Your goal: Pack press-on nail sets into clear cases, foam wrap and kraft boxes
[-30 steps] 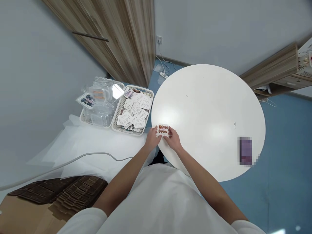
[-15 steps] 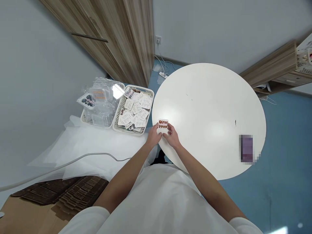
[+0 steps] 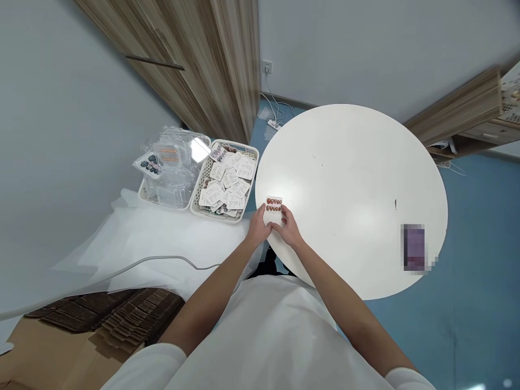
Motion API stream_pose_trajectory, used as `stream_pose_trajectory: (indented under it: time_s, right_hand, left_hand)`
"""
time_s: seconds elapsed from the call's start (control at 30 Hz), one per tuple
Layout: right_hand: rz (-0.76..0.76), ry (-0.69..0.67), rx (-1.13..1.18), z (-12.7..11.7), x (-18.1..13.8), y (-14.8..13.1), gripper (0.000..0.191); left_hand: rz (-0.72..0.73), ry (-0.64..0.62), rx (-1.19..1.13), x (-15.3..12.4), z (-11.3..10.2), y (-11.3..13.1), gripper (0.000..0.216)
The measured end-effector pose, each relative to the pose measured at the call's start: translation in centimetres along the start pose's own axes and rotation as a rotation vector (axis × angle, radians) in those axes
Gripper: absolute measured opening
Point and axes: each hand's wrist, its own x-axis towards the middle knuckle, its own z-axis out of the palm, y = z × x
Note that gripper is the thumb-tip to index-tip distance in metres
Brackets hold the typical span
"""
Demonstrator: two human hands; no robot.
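A small white card of press-on nails (image 3: 274,204), with two rows of glossy brown-orange nails, lies at or just above the left edge of the round table. My left hand (image 3: 259,226) grips the card by its left side, fingers bent. On the opposite side my right hand (image 3: 289,228) holds the card's right edge with curled fingers. The thumbs meet close to the card's lower edge. Whether the card rests on the tabletop I cannot tell.
Left of the round white table (image 3: 349,157) stands a white basket (image 3: 227,219) of many similar cards. Beside it, another basket (image 3: 142,195) is heaped with clear plastic boxes (image 3: 173,176). A blurred purple object (image 3: 415,246) lies at the table's right. Flattened cardboard (image 3: 60,346) sits lower left.
My thumbs have drawn together below the card. Both hands keep their hold, and the whole view has shifted slightly.
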Motion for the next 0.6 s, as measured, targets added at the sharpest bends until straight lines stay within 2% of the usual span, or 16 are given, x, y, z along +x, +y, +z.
stream_pose_trajectory:
  time_s: [0.33, 0.6]
  right_hand:
    - [0.023, -0.087, 0.089, -0.8, -0.4, -0.6, 0.076]
    - [0.064, -0.137, 0.144, -3.3, -3.0, -0.7, 0.066]
  left_hand:
    - [0.014, -0.035, -0.033, -0.9, 0.0, 0.5, 0.075]
    - [-0.041, 0.027, -0.026, -3.7, 0.4, 1.3, 0.065]
